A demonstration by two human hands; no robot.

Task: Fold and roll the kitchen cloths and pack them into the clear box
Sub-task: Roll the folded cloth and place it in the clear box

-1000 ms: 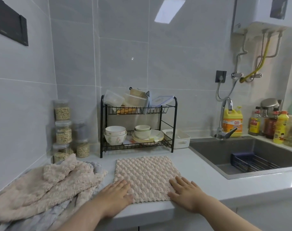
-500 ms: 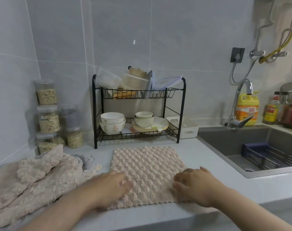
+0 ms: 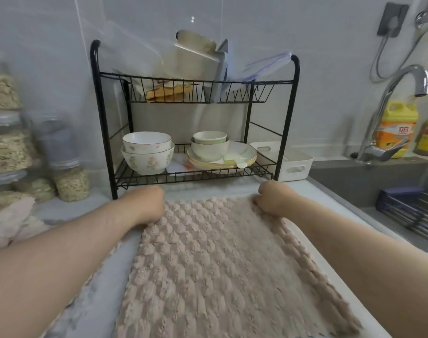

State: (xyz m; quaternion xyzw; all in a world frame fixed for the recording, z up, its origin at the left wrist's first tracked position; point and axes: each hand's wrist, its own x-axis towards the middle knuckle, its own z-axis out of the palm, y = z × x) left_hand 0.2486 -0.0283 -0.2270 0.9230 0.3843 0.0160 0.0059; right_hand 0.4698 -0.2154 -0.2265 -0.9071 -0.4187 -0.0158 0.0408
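Here both fists are curled on the far edge of the cloth [image 3: 208, 264]: the left hand [image 3: 144, 206] grips its far left corner and the right hand [image 3: 274, 198] pinches the far right one. The cloth lies spread on the counter [image 3: 303, 191], just before the rack [image 3: 195, 93]. A heap [image 3: 10, 223] of other cloths sits to the left, and the sink [image 3: 378, 176] to the right.

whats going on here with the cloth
A person is at the counter with a pink cloth spread flat. The left grip holds its far left corner and the right grip its far right corner, just in front of the rack. No fold shows yet. More cloths lie heaped at the left.
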